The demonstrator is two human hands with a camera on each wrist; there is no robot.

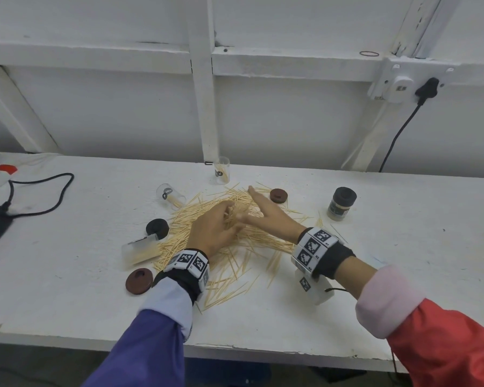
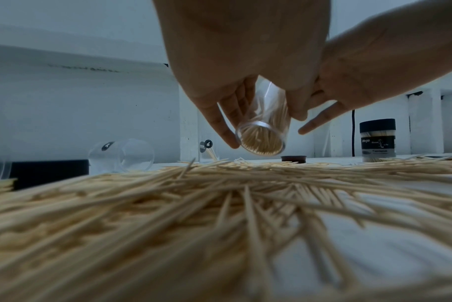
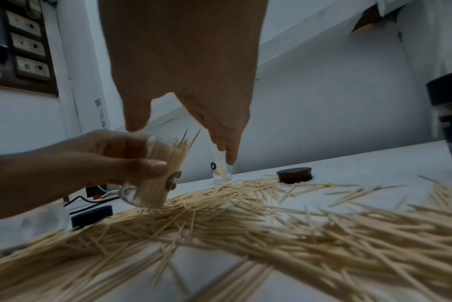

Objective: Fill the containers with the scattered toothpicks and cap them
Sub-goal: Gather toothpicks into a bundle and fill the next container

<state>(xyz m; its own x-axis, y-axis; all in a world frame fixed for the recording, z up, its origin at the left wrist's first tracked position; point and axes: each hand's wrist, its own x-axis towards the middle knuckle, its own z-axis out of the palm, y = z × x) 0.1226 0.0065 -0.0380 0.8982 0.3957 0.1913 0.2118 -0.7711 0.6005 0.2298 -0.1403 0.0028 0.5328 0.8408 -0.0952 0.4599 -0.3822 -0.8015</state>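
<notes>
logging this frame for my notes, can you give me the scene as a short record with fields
left hand: grips a clear container packed with toothpicks, tilted above the pile
right hand: fingers straight, beside the container's mouth
loose toothpicks: heaped on the white table
capped container: upright, black cap on, at right
loose caps: two brown, one black

Workshop: bare bench [image 1: 403, 275], wall socket [image 1: 400, 85].
</notes>
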